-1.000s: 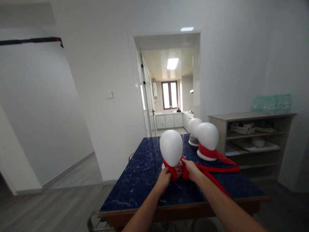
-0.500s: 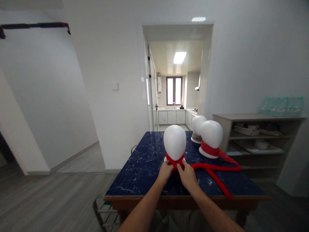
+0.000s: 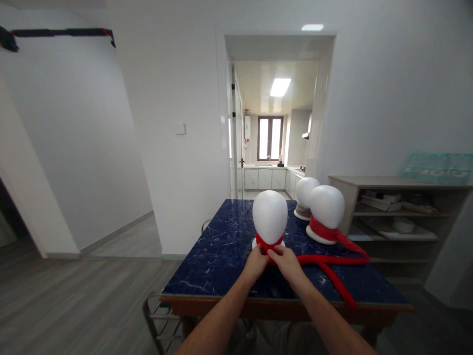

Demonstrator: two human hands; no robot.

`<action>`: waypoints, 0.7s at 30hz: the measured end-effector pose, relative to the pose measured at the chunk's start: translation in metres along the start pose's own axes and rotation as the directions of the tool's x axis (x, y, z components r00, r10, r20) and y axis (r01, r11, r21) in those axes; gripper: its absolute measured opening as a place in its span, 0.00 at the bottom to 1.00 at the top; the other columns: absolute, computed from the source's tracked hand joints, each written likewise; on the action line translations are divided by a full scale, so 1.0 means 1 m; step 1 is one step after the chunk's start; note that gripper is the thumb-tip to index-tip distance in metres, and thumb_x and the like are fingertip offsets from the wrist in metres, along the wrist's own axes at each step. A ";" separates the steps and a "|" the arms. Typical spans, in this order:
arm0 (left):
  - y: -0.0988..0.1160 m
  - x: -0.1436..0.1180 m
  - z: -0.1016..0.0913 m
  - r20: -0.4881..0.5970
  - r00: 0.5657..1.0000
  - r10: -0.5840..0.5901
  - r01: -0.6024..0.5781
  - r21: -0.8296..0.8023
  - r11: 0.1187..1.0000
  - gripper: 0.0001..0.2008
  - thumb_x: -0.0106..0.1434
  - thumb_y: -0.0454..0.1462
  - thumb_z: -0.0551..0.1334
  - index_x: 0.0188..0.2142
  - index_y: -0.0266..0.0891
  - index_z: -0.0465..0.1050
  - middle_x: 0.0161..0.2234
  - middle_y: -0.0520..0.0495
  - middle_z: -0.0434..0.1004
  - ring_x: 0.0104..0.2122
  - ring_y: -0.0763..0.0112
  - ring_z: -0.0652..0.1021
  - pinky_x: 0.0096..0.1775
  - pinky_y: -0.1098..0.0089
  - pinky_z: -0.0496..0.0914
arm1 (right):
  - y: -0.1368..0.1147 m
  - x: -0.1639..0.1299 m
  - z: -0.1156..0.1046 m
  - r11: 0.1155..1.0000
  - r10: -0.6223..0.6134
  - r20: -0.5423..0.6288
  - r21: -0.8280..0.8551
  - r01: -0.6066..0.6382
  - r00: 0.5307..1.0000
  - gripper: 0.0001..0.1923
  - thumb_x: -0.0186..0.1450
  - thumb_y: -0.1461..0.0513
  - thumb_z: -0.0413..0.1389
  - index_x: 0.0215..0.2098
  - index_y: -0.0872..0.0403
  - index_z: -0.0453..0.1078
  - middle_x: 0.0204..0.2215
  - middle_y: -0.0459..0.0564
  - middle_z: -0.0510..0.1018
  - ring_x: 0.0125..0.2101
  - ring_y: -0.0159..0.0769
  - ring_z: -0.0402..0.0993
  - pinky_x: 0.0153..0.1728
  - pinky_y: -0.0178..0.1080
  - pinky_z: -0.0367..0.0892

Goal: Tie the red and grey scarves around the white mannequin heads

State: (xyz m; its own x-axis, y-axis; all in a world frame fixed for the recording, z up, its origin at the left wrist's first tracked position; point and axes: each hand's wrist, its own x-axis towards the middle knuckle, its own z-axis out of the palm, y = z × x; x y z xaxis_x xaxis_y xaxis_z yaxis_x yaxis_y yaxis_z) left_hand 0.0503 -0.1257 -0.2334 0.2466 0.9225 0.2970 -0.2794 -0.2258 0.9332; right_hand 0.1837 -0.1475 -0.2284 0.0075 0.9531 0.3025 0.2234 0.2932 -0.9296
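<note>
A white mannequin head [image 3: 270, 214] stands upright at the middle of the table, a red scarf [image 3: 269, 244] wrapped round its neck. My left hand [image 3: 258, 263] pinches the scarf at the front left of the neck. Close beside it, my right hand [image 3: 286, 264] grips the scarf at the front right. The fingertips are partly hidden by the hands. From near my right hand, long red strips of cloth [image 3: 334, 260] run rightward, one hanging toward the table's front edge. Behind them a second mannequin head [image 3: 326, 207] wears a darker red scarf [image 3: 322, 230].
A third white head [image 3: 306, 192] with a grey band stands farther back. The blue marble-patterned table [image 3: 207, 266] has a wooden edge. A metal-framed chair [image 3: 153, 315] is at the front left. To the right stands a shelf unit [image 3: 354, 182] with bottles [image 3: 436, 167] on top.
My hands stay at the front of the neck, and the right has come slightly nearer the left. The view has shifted a little to the left.
</note>
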 end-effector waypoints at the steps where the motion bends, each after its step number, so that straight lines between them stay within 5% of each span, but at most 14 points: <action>1: -0.001 0.000 0.000 -0.016 1.000 0.007 -0.007 0.009 1.000 0.24 0.48 0.27 0.72 0.47 0.38 0.82 0.44 0.39 0.87 0.46 0.51 0.84 0.55 0.57 0.75 | 0.002 0.001 0.000 0.999 0.015 0.007 0.035 -0.015 1.000 0.13 0.61 0.52 0.65 0.33 0.53 0.79 0.32 0.52 0.85 0.38 0.48 0.80 0.42 0.43 0.73; 7: -0.006 0.001 -0.002 -0.024 0.998 0.052 -0.050 0.064 0.997 0.18 0.52 0.28 0.71 0.43 0.38 0.82 0.44 0.38 0.87 0.45 0.51 0.85 0.55 0.55 0.74 | 0.015 0.007 0.005 0.985 0.061 -0.050 0.167 -0.052 0.997 0.17 0.50 0.59 0.69 0.38 0.53 0.77 0.36 0.53 0.86 0.38 0.47 0.82 0.40 0.42 0.74; 13: -0.013 0.005 -0.008 -0.011 1.000 0.027 -0.027 0.020 0.999 0.16 0.51 0.32 0.73 0.41 0.37 0.82 0.42 0.40 0.87 0.41 0.54 0.85 0.51 0.59 0.76 | 0.022 0.014 0.002 0.962 0.147 -0.069 0.241 -0.127 0.987 0.19 0.50 0.58 0.68 0.38 0.54 0.74 0.29 0.49 0.83 0.28 0.41 0.79 0.27 0.37 0.69; 21: -0.022 0.007 -0.014 -0.098 0.992 -0.075 0.072 -0.039 0.997 0.14 0.51 0.34 0.73 0.39 0.35 0.82 0.35 0.42 0.86 0.33 0.60 0.84 0.37 0.67 0.75 | 0.028 0.018 -0.009 0.991 0.001 -0.180 -0.129 -0.025 0.984 0.12 0.50 0.66 0.61 0.33 0.50 0.70 0.29 0.46 0.81 0.32 0.42 0.78 0.34 0.38 0.67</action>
State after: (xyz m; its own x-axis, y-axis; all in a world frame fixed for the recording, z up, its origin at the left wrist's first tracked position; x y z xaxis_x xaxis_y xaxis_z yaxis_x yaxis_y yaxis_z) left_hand 0.0454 -0.1098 -0.2548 0.1748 0.9631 0.2047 -0.2967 -0.1467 0.9436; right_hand 0.1983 -0.1231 -0.2468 0.1827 0.9246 0.3342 0.3469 0.2574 -0.9019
